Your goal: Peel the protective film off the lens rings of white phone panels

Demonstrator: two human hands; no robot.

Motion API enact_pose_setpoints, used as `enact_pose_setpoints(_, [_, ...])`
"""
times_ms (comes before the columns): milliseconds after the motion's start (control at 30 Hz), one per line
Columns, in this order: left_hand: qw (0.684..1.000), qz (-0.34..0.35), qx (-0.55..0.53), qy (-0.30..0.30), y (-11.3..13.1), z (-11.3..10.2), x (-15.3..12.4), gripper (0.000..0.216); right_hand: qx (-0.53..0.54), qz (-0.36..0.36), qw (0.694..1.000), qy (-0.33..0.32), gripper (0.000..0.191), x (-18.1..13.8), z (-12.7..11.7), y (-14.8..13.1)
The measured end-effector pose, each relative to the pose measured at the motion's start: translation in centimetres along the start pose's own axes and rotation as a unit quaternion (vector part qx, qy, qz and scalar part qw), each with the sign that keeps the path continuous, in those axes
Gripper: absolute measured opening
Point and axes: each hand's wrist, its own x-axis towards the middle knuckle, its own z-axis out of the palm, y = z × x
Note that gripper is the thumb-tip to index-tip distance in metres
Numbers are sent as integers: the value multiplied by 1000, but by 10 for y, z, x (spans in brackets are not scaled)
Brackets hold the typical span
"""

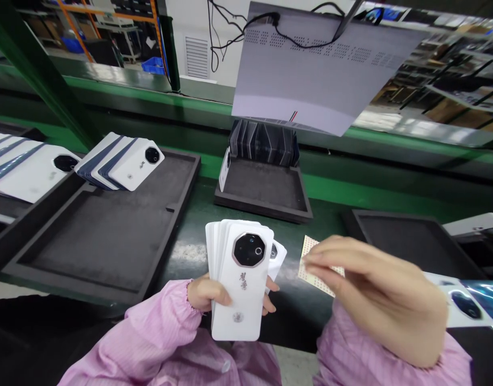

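Note:
My left hand is closed round a fanned stack of white phone back covers. The front cover faces me, with a dark camera window at its top and printed marks below. Behind the stack, another white cover sticks out to the right, partly hidden. My right hand is raised over the bench with thumb and fingers pinched together; anything between the tips is too small to make out. Just behind and below those fingertips is a pale sheet with rows of small dots, partly covered by the hand.
On the left, a black tray holds fanned white covers; more covers are beside it. Ahead, a smaller black tray holds dark upright pieces below a hanging grey panel. Another black tray is at right.

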Motion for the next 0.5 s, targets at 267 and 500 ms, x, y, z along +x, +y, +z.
enact_pose_setpoints(267, [1000, -14, -4, 11, 3, 4, 0, 68, 31, 117, 980, 158, 22, -1, 8, 13])
enact_pose_setpoints(500, [999, -24, 3, 24, 2, 3, 0, 67, 18, 106, 994, 31, 15, 6, 14, 26])
